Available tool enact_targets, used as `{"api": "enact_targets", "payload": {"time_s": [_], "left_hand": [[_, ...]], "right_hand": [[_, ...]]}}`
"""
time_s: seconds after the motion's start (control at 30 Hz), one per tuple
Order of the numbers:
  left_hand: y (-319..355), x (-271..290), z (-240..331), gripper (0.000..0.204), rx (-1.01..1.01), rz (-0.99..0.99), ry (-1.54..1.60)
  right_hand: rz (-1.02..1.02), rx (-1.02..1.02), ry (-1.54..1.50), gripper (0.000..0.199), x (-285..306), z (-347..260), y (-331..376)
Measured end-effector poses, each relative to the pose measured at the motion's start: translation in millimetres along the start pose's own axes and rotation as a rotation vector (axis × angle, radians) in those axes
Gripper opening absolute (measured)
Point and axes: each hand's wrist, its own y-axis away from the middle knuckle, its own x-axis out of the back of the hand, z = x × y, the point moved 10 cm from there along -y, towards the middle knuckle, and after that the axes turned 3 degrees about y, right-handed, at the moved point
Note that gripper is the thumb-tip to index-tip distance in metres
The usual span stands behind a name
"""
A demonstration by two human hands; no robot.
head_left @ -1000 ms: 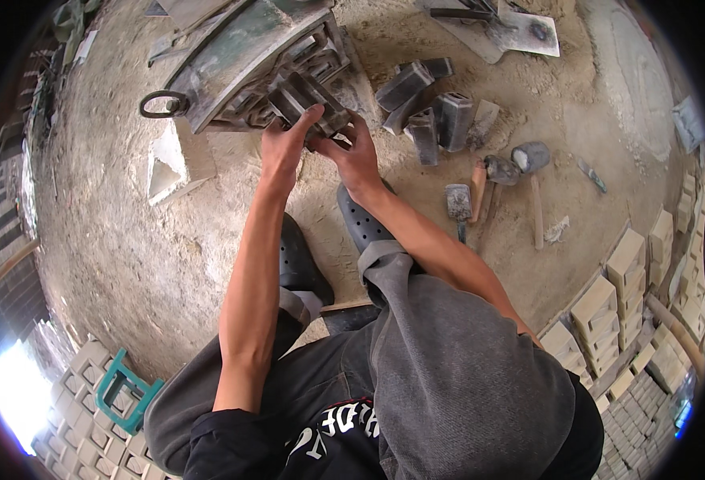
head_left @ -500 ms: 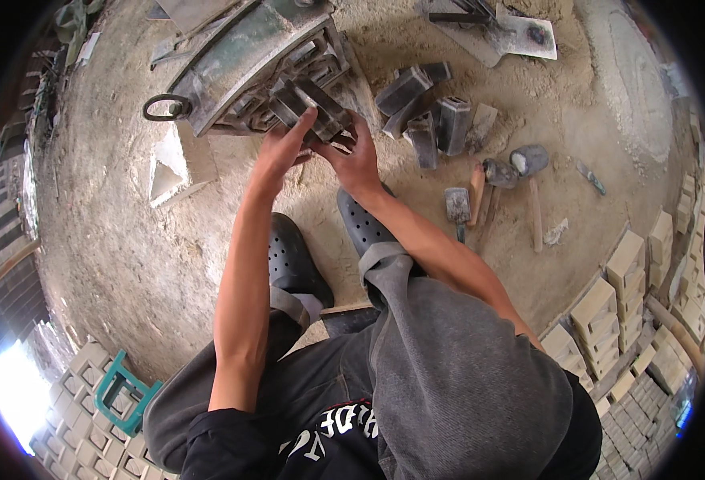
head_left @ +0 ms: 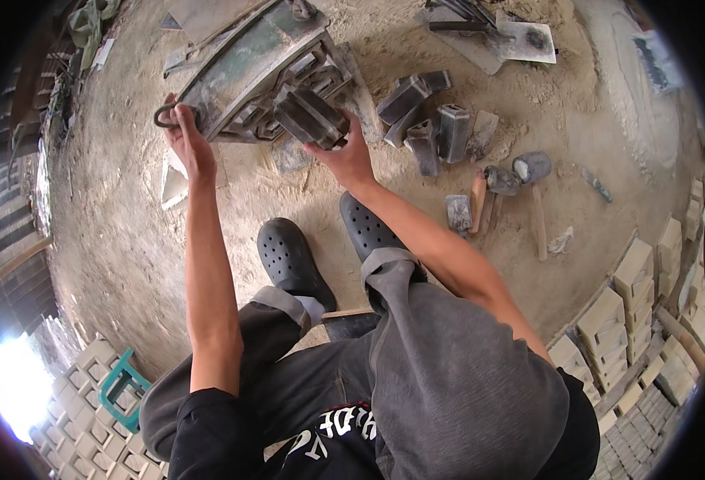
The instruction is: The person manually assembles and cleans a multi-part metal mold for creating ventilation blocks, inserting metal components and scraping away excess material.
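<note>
My right hand (head_left: 349, 161) grips the near end of a dark grey metal mould block (head_left: 311, 117) with a grooved face. The block is tilted, over the front edge of a large green-grey metal mould (head_left: 260, 60) with recesses along its side. My left hand (head_left: 192, 148) is at the mould's left end, its fingers closed about an iron ring handle (head_left: 165, 117). Several similar dark blocks (head_left: 452, 132) stand and lie in a cluster right of the mould, apart from my hands.
Mallets (head_left: 532, 166) and a short-handled tool (head_left: 458, 214) lie on the dusty floor at right. A flat metal plate (head_left: 526, 42) lies at the far right. Stacked pale bricks (head_left: 606, 322) line the lower right. A green stool (head_left: 120, 390) stands among blocks at lower left.
My left hand has let go of the dark block and moved left to the ring handle. My right hand keeps hold of the block, which has turned.
</note>
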Motion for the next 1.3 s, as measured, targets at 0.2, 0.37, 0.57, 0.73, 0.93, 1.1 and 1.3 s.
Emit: {"api": "enact_targets", "payload": {"time_s": [0.2, 0.37, 0.57, 0.73, 0.93, 1.1, 1.3], "left_hand": [[-34, -6, -41, 0.06, -0.002, -0.234, 0.074], [-46, 3, -37, 0.056, -0.083, -0.207, -0.052], [42, -19, 10, 0.06, 0.024, 0.094, -0.296], [47, -14, 3, 0.076, 0.152, 0.194, -0.215], [-11, 22, -20, 0.069, 0.263, 0.243, -0.142], [-56, 54, -2, 0.053, -0.095, 0.342, -0.345], [-85, 56, -4, 0.047, 0.002, 0.236, -0.7]], "right_hand": [[-0.038, -0.165, -0.266, 0.073, 3, 17, -5], [-0.072, -0.269, -0.381, 0.069, 3, 2, 0], [0.002, -0.168, -0.22, 0.067, 52, 11, -6], [0.017, -0.296, -0.35, 0.064, 70, 2, -7], [0.029, -0.303, -0.336, 0.065, 66, 2, -17], [0.006, -0.113, -0.081, 0.068, 49, -22, -28], [-0.019, 0.289, 0.43, 0.064, 34, -91, -40]]}}
